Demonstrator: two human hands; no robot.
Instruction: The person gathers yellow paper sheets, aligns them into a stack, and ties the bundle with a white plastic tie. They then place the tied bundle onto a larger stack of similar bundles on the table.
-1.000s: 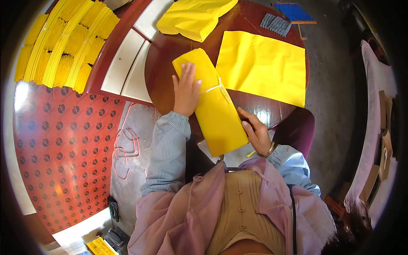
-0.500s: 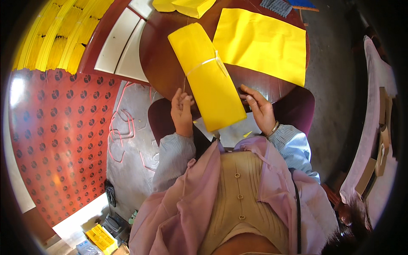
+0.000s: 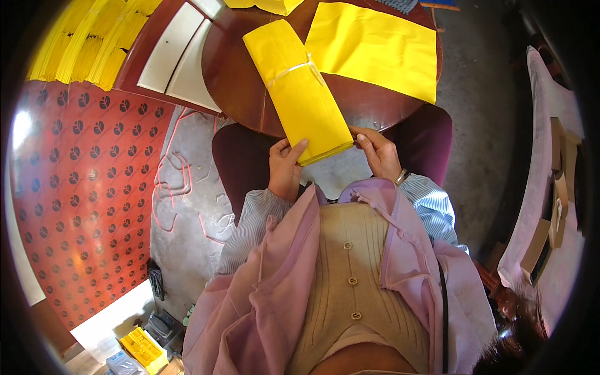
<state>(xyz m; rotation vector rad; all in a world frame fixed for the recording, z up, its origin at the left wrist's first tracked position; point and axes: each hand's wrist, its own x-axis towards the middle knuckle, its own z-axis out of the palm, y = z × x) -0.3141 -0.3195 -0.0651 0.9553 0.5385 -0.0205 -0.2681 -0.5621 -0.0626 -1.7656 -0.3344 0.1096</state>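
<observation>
A long bundle of folded yellow sheets (image 3: 306,109), tied around the middle with a pale string (image 3: 294,70), lies slanted on the round brown table (image 3: 231,75). Its near end sticks out past the table edge toward me. My left hand (image 3: 287,167) grips the near left corner, thumb on top and the other fingers partly hidden underneath. At the near right corner, my right hand (image 3: 379,152) holds the bundle's edge, with its fingertips partly hidden. A wide flat yellow sheet (image 3: 381,53) lies behind the bundle, to the right.
More yellow material (image 3: 275,5) lies at the table's far edge, beside a grey textured piece (image 3: 397,5). Stacks of yellow sheets (image 3: 87,44) stand far left above a red patterned panel (image 3: 87,187). Pink cord (image 3: 172,178) lies on the floor. Cardboard pieces (image 3: 556,194) rest at right.
Both hands, apart from the bundle before, have closed in on its near corners. The bundle's near end sits a little farther from my body. The whole view has shifted slightly.
</observation>
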